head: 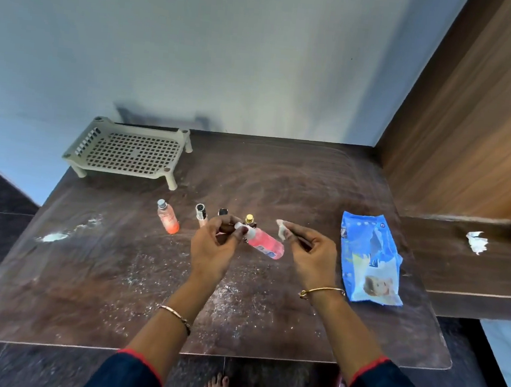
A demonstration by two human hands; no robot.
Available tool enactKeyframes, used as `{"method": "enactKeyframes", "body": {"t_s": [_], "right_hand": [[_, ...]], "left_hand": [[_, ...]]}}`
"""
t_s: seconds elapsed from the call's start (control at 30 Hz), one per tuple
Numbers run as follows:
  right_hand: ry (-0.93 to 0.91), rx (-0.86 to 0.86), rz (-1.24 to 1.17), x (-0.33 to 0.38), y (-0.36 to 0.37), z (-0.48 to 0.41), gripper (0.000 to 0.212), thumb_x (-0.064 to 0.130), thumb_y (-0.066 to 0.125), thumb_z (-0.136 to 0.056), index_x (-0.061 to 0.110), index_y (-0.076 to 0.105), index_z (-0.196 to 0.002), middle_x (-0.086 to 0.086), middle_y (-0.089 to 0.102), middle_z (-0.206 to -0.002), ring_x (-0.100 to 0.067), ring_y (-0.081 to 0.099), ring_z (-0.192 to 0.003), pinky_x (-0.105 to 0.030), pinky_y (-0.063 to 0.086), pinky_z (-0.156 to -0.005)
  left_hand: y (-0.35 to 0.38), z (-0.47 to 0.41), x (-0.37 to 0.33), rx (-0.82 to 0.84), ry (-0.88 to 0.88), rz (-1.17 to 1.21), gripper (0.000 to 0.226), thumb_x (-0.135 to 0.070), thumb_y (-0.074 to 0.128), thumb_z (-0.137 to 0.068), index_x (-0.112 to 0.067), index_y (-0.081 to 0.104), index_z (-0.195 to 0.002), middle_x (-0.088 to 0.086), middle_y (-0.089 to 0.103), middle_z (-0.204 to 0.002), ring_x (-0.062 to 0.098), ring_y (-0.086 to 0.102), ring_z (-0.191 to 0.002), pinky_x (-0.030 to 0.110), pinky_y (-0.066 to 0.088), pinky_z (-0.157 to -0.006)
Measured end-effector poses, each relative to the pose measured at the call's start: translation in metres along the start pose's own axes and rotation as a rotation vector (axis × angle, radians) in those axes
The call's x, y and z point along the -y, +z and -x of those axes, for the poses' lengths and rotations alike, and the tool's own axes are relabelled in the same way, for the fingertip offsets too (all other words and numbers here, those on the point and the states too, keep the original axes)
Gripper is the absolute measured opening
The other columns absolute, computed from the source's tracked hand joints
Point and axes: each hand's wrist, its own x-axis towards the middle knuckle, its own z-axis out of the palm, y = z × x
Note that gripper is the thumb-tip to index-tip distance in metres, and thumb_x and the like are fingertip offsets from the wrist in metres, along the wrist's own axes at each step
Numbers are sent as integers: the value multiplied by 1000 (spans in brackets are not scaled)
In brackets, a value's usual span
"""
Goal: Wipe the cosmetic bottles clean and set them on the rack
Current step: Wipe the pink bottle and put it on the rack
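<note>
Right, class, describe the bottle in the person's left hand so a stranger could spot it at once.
On the dark brown table, find the row of small bottles across the middle. At its right end, the left hand pinches a pink bottle by its white cap. It alone is held and tilted; the rest stand on the table.

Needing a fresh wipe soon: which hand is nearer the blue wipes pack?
Right. The right hand, pinching a wipe, is beside the wipes pack; the left hand, holding the pink bottle, lies farther off.
</note>
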Motion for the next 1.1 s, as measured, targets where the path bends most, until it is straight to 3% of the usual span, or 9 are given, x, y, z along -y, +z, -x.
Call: {"method": "enactKeyframes", "body": {"t_s": [0.1, 0.2, 0.3, 0.57, 0.77, 1.0, 1.1], "right_hand": [[-235, 90, 216, 8, 26, 11, 15, 11, 72, -81, 18, 76, -94, 8, 74, -94, -4, 67, -90, -26, 53, -81], [-514, 117, 466, 13, 48, 21, 18, 10, 70, -81, 16, 76, -96, 4, 71, -97, -8, 63, -91, -17, 47, -82], [-613, 131, 585, 11, 56, 31, 23, 4, 70, -80, 12, 74, -101, -1, 69, -97, -18, 63, -88, -25, 48, -77], [-503, 66, 658, -4, 65, 52, 28, 2, 72, -79, 13, 72, -105, 0, 68, -93, -19, 64, -83, -37, 54, -68], [-584, 109, 616, 14, 100, 57, 31, 0, 69, -81, 14, 71, -108, 0, 69, -105, -19, 62, -92, -27, 47, -82], [-509, 51, 591, -17, 62, 81, 25, 6, 71, -80, 14, 73, -104, 2, 70, -96, -14, 66, -85, -33, 53, -73], [-518, 66, 580, -15, 65, 83, 25, 6, 70, -82, 15, 72, -106, 1, 69, -96, -15, 66, -85, -35, 56, -71]], "left_hand": [[-16, 5, -5, -23, -22, 110, 15, -6, 69, -82, -19, 65, -89, 11, 71, -91, 24, 69, -86, 41, 56, -84], [-31, 4, -9, -36, -64, 227, 12, -5, 68, -83, -11, 65, -92, 15, 70, -90, 28, 68, -88, 39, 56, -84], [-51, 1, -10, -19, -88, 332, 13, -1, 65, -83, -8, 64, -94, 8, 68, -86, 21, 67, -86, 30, 58, -78], [-90, -10, 3, 53, -97, 384, 18, 2, 62, -82, 2, 62, -100, 10, 64, -85, 9, 68, -75, 20, 57, -69], [-92, -6, 5, 92, -60, 332, 20, -5, 64, -83, 3, 63, -102, 15, 66, -87, 18, 67, -84, 29, 57, -80], [-101, 5, 5, 105, -68, 396, 15, 2, 61, -83, -3, 64, -97, 15, 64, -92, 14, 67, -80, 21, 57, -70], [-93, 14, 7, 156, -55, 368, 18, 4, 61, -82, -5, 65, -97, 12, 67, -95, 20, 67, -89, 25, 58, -74]]}}
